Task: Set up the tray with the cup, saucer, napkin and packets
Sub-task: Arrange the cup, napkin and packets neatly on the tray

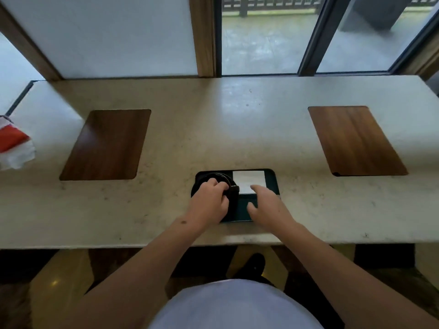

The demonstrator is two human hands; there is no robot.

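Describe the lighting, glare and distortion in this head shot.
Head view: daylight from the windows puts a pale glare on the countertop and a sheen on the left wooden mat; wide-angle distortion bows the counter's edges and splays the mats; the dark cup under the left hand blends into the dark tray; the white napkin stands out.

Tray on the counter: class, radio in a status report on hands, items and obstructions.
Left hand grips black cup on tray. Right hand open over white napkin. Packets not visible. Nothing blocking.
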